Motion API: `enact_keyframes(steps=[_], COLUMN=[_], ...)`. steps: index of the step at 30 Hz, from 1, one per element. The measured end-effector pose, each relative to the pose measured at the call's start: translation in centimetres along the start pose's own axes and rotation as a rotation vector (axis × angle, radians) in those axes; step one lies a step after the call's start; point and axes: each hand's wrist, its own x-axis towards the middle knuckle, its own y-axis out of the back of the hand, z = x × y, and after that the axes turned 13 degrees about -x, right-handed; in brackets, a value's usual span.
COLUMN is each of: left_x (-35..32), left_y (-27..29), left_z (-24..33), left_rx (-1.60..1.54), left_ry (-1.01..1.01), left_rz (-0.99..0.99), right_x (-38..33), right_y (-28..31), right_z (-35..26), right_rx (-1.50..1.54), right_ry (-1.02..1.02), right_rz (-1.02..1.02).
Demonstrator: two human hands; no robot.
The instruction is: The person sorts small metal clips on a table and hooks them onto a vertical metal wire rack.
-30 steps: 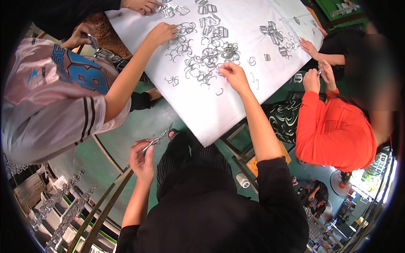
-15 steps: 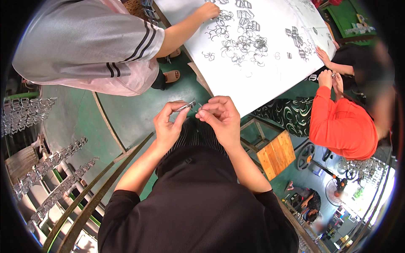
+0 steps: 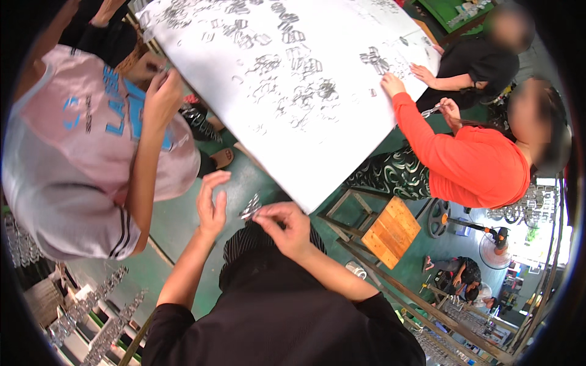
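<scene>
My right hand [image 3: 288, 228] pinches a small shiny metal piece [image 3: 249, 211] between thumb and fingers, just off the near corner of the white table [image 3: 317, 174]. The piece is blurred, and its exact kind is hard to make out. To its left, my left hand [image 3: 212, 206] is raised with its fingers apart and nothing in it. Across the table lie many small metal clips and rings [image 3: 308, 97] in loose heaps. Darker stacked metal pieces [image 3: 375, 60] lie toward the far right side.
A co-worker in a grey and pink top [image 3: 91, 165] stands close on the left. On the right, one in an orange top [image 3: 476, 165] reaches over the table, beside another in black [image 3: 473, 64]. A wooden stool [image 3: 390, 232] stands right; hanging metal parts [image 3: 91, 311] are lower left.
My hands have drawn apart; the left has let go and opened, leaving the metal piece in the right. My view has shifted. The orange-topped co-worker now reaches onto the table.
</scene>
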Motion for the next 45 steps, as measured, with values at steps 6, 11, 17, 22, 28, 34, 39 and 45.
enact_keyframes(steps=[6,11,17,22,28,34,39,45], left_x=[15.9,25.3,27.1,28.2,20.1,4.0,0.0,-2.4], left_y=[-10.8,-18.1,-21.4,-19.1,-11.9,-2.6,-0.8,-0.5], left_z=[-10.3,-18.8,-22.7,-21.6,-11.0,-2.3,3.5,5.1], left_rx=[0.234,0.658,0.984,0.839,-0.238,-0.315,-0.488,-0.201], left_ry=[-0.060,0.001,0.119,0.230,0.524,0.554,0.594,0.417], left_rz=[-0.096,-0.122,-0.377,-0.394,0.061,0.180,0.153,0.133], right_x=[2.2,4.4,5.2,4.9,4.4,2.1,1.8,1.1], right_y=[2.4,4.3,5.6,5.2,3.7,1.4,-0.3,-2.1], right_z=[1.1,2.5,4.1,4.5,4.2,3.8,3.9,2.4], right_rx=[-0.190,-0.129,-0.103,-0.145,-0.178,-0.096,0.043,0.065], right_ry=[0.072,0.199,0.225,0.198,0.113,0.005,0.066,0.100], right_rz=[-0.054,-0.218,-0.264,-0.178,-0.133,-0.027,0.007,-0.030])
